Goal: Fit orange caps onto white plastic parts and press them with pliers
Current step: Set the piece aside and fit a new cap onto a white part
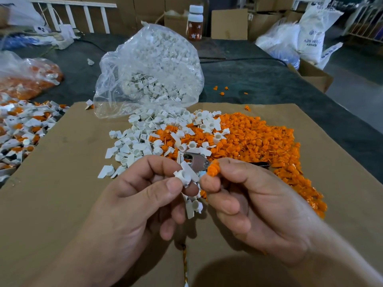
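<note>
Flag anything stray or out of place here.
A few orange caps lie loose on the dark mat past the cardboard, apart from the orange pile; one white part sits stray further left.

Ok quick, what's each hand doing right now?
Left hand: closed, pinching a small white plastic part.
Right hand: closed, pinching a small orange plastic cap.

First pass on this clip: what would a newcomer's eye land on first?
Dead centre, the left hand pinches a white plastic part and the right hand pinches an orange cap, the two pieces close together. Behind them a bright heap of orange caps spreads right across the cardboard, beside white parts spilling from a clear bag.
</note>
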A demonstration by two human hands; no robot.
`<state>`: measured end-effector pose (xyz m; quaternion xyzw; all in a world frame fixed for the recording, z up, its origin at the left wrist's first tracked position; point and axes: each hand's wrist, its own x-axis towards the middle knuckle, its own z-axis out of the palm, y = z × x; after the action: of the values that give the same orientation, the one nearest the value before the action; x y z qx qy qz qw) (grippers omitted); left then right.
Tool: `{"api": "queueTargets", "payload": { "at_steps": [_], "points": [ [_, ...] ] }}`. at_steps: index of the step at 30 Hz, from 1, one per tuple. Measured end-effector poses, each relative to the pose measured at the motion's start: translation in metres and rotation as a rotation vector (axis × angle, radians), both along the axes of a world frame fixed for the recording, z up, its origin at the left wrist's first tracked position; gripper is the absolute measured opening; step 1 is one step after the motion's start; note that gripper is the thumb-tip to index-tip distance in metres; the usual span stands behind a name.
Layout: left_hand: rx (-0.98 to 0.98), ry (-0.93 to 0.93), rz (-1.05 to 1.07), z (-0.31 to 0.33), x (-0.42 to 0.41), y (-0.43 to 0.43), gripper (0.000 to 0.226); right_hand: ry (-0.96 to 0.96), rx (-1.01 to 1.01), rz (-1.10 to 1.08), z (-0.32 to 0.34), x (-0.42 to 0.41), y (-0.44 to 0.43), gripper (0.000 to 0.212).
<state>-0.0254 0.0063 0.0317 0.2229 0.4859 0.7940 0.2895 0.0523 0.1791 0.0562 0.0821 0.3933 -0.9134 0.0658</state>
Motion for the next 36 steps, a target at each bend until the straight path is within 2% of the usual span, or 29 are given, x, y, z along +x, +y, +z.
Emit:
{"api": "queueTargets", "payload": {
  "at_steps": [6, 13, 21, 26, 31, 36],
  "points": [
    [0.016, -0.019, -0.015, 0.003, 0.002, 0.000, 0.036, 0.142, 0.216, -0.057, -0.005, 0.002, -0.007, 0.019],
    [0.030, -0.030, -0.039, 0.003, 0.002, -0.001, 0.034, 0.182, 0.292, -0.059, -0.010, 0.001, -0.007, 0.018],
    [0.039, 0.002, -0.043, 0.001, 0.002, -0.002, 0.032, 0.241, 0.615, -0.115, -0.015, 0.004, -0.005, 0.023],
    [-0.049, 0.108, 0.075, -0.001, 0.007, 0.000, 0.019, 0.242, 0.958, -0.219, -0.014, 0.009, -0.011, 0.014],
    [-0.135, 0.223, 0.162, -0.005, 0.008, 0.001, 0.018, 0.355, 1.270, -0.296, -0.011, 0.013, -0.015, 0.012],
    [-0.324, 0.423, 0.239, -0.011, 0.009, -0.002, 0.029, 0.378, 1.362, -0.303, -0.010, 0.013, -0.014, 0.016]
  ]
}}
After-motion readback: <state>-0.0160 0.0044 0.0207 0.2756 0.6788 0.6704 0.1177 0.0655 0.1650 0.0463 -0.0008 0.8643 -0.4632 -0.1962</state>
